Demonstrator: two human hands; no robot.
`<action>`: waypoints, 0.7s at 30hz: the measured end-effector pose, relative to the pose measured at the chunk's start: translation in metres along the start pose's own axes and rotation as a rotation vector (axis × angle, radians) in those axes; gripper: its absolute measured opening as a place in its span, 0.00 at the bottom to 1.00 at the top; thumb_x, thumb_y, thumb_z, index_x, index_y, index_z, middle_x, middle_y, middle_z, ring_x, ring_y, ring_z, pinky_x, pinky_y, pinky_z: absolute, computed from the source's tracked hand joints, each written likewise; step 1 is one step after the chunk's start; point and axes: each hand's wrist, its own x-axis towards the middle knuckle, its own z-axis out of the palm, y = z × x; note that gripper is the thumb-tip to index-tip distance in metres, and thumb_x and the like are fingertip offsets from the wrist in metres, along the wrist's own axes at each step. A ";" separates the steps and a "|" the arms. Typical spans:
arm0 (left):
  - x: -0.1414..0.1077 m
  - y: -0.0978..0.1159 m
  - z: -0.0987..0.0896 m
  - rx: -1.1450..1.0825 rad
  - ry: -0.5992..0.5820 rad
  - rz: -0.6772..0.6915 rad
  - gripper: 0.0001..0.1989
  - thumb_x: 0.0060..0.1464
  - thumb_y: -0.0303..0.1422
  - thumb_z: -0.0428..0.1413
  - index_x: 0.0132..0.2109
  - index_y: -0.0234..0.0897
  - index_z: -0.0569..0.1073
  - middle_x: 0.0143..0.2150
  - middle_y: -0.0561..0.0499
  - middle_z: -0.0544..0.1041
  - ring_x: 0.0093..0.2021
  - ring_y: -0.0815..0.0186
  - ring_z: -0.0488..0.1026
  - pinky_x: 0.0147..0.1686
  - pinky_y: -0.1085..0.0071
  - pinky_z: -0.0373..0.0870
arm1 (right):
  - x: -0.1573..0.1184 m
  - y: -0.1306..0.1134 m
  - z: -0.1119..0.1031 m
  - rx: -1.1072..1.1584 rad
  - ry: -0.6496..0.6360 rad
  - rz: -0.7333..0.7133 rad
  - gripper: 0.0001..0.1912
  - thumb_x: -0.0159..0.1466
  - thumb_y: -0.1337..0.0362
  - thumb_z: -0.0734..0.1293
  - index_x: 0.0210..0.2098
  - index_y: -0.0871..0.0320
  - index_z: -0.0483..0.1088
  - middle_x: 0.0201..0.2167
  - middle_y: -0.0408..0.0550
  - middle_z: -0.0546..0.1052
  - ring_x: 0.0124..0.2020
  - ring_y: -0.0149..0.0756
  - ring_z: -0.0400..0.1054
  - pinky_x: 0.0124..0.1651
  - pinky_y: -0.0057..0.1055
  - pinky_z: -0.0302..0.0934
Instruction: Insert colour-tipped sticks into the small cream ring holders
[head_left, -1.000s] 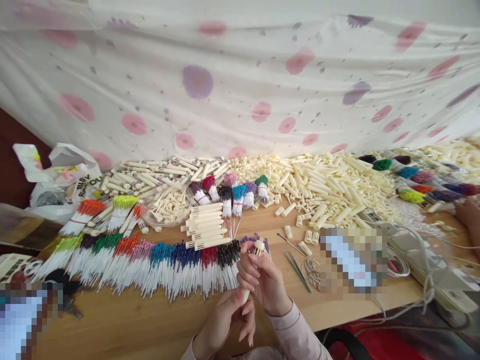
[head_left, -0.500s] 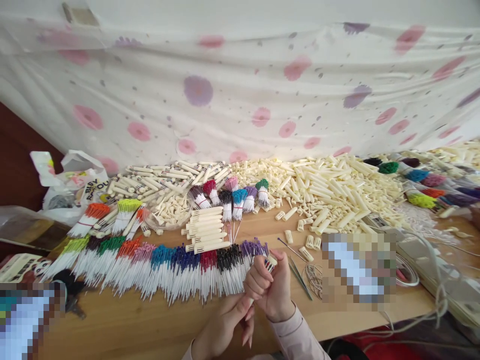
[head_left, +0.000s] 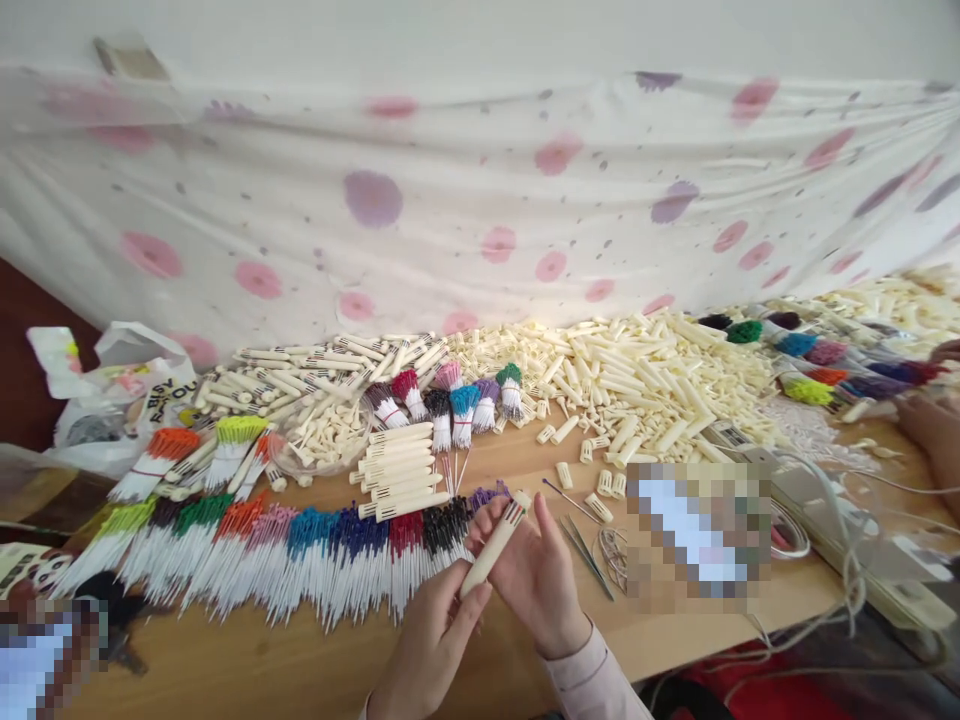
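My left hand (head_left: 431, 635) grips the lower end of a cream multicolour pen (head_left: 491, 550), pinched between thumb and fingers. The pen tilts up to the right, and coloured slides show in slots near its top. Behind it, my right hand (head_left: 540, 570) is open, palm up and thumb raised. The pen's upper part lies across its fingers; whether they touch it I cannot tell. To the left, pen refills with coloured tops (head_left: 341, 560) fan out in a long row. A stack of slotted cream barrels (head_left: 401, 465) lies above them. Tweezers (head_left: 587, 557) rest to my right.
Loose cream pen parts (head_left: 645, 370) are heaped along the curtain (head_left: 450, 200). Finished-looking pens (head_left: 262, 375) and a bowl of small tips (head_left: 322, 435) sit left. A blurred-out phone-like object (head_left: 694, 530), cables (head_left: 840, 560) and another person's hand (head_left: 934, 420) are at right.
My right hand has uncurled from the pen's upper end and opened behind it. More of the pen is exposed, still in my left hand. The view has shifted slightly.
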 end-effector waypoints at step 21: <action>-0.033 -0.042 -0.091 0.111 0.584 -0.015 0.32 0.66 0.56 0.42 0.32 0.39 0.78 0.19 0.52 0.74 0.22 0.63 0.74 0.28 0.70 0.70 | 0.143 -0.010 0.143 -0.552 -0.048 0.019 0.09 0.71 0.74 0.63 0.38 0.59 0.74 0.34 0.48 0.81 0.36 0.32 0.78 0.47 0.29 0.72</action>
